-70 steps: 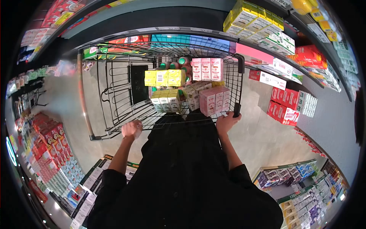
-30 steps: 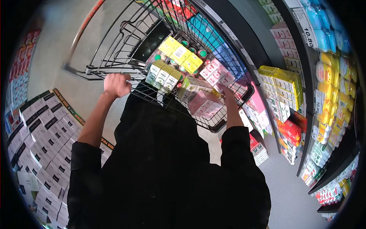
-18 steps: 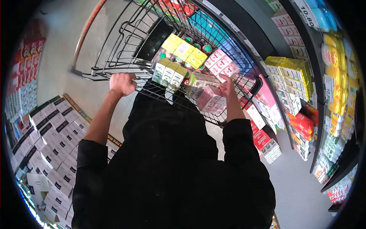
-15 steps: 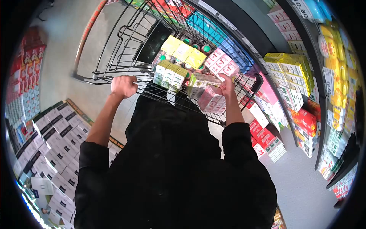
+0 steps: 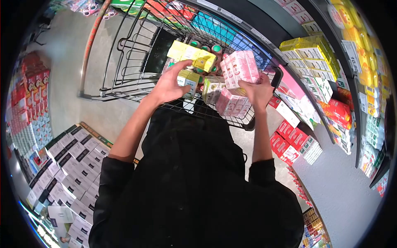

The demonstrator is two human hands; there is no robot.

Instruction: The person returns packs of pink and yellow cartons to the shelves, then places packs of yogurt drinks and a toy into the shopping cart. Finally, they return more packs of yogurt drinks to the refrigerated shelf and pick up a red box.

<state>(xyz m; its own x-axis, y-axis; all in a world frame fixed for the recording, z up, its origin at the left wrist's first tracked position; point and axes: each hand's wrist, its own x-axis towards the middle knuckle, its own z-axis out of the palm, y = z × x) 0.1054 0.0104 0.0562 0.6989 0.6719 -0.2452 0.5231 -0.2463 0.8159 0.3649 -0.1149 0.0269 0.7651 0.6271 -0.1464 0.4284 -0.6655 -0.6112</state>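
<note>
My right hand (image 5: 260, 94) grips a pink-and-white pack of drink cartons (image 5: 240, 68) by its near right corner. The pack is tilted above the other goods in a black wire shopping cart (image 5: 131, 97). With thumb and fingers apart, my left hand (image 5: 169, 86) hovers over the near side of the cart, by a green-and-white carton pack (image 5: 188, 78) that it partly covers. Beyond that hand sits a yellow carton pack (image 5: 191, 53). Another pink carton pack (image 5: 231, 104) and a green-topped one (image 5: 213, 87) lie near the cart's front edge. Bottles with green caps (image 5: 216, 49) show behind them.
Shelves with yellow carton packs (image 5: 312, 53) and yellow bags (image 5: 366, 66) run along the right. Red-and-white boxes (image 5: 291, 140) stand on the floor there. White boxes (image 5: 76, 165) are stacked at lower left, with red cartons (image 5: 35, 87) farther left. The cart's orange handle (image 5: 92, 43) rises at left.
My left hand has left the cart's near rim and moved right, opening over the cartons. My right hand has taken hold of the pink pack and tilted it up.
</note>
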